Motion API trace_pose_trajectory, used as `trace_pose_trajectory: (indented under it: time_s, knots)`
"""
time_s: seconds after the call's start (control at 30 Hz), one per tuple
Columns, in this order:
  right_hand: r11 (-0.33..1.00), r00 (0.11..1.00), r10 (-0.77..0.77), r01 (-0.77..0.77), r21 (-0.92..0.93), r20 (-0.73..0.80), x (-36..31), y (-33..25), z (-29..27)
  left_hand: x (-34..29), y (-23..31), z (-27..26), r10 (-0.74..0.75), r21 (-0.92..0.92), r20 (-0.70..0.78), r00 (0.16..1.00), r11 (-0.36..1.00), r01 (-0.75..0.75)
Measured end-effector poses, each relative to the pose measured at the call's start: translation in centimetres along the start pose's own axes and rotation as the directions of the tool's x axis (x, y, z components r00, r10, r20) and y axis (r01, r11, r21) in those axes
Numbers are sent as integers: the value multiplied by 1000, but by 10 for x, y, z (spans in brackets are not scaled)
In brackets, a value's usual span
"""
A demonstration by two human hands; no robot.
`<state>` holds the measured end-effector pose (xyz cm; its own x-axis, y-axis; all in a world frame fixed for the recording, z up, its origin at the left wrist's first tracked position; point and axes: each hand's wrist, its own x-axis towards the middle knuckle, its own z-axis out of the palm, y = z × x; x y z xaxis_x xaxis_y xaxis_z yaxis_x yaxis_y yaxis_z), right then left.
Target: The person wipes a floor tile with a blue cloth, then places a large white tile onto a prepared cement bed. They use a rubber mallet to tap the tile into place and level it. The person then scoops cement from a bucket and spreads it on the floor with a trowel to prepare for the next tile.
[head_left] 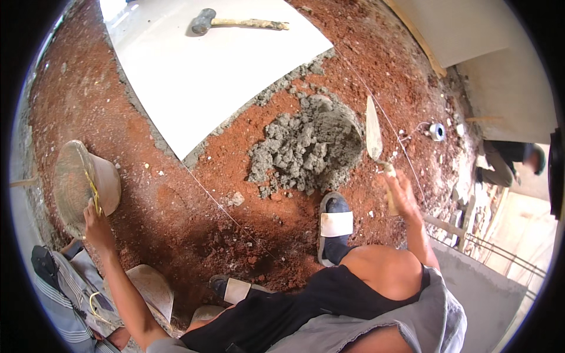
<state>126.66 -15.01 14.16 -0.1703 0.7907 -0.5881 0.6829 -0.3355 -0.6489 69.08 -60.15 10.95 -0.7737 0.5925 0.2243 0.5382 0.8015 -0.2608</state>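
Note:
On the left, my left hand [97,226] is closed on the yellow handle of a tilted bucket [107,179] stained with dried cement. My right hand [403,195] grips the handle of a pointed trowel [373,132], its blade aimed away from me. Left of the trowel, a heap of lumpy grey mortar [303,150] sits on the red soil, just beyond my sandalled foot [335,226]. Past it lies a large white tile [218,70] bedded on mortar. A mallet [203,21] with a dark head and worn wooden handle rests on the tile.
A taut string [393,122] runs along the right, with another crossing the soil from the tile's near corner. A spool [436,132] lies at right. A second bucket [147,288] stands near a person [70,306] at lower left. Another person [506,162] is at far right.

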Motion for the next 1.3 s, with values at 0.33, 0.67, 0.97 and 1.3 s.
trace_pose_trajectory:
  time_s: [0.33,0.67,0.97,1.3]
  knots:
    - [985,978,129,-109,-130,161,38,-9,139,-36,5,8,-196,-393,-127,972,910,132]
    - [-20,915,-111,388,-921,388,69,-44,46,-30,-10,6,-140,-248,-387,911,968,43]
    - [575,992,-4,103,-811,123,148,-37,16,-18,24,-29,-188,-376,-418,889,927,19]
    - [566,832,18,449,-692,555,-10,21,97,-18,12,-43,-303,-422,-417,857,899,113]
